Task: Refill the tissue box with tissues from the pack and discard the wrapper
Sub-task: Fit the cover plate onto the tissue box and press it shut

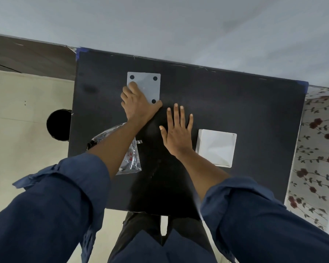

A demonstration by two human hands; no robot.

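My left hand [136, 103] lies on the near-left part of the white panel [144, 86], a flat plate with dark round dots at its corners, lying flat on the bench [235, 103]. Fingers curled over its left edge; whether they have actually closed on it I cannot tell. My right hand [178, 130] is open, fingers spread, palm down on bare bench, holding nothing.

The white tissue box [217, 149] sits to the right of my right hand, close beside it but apart. The panel looks like its base or lid; unconfirmed. The crinkled clear wrapper [131, 158], with small red print, lies partly under my left forearm near the bench's left edge. Whether tissues are in it, not visible.

Handling judgement: the panel appears thin, stiff and light, probably smooth; lying flat, it gives no edge to pinch from above, so slide it or lift one edge with fingertips first. The box looks rigid and light; take it by opposite side walls. The wrapper is soft film, slippery, noisy; bunch it in a fist.

Surface: matte black board, blue tape at the far corners. Room: pale floor, grey wall beyond, a black round bin [58, 125] on the floor left of the bench, floral cloth [315, 149] at right.
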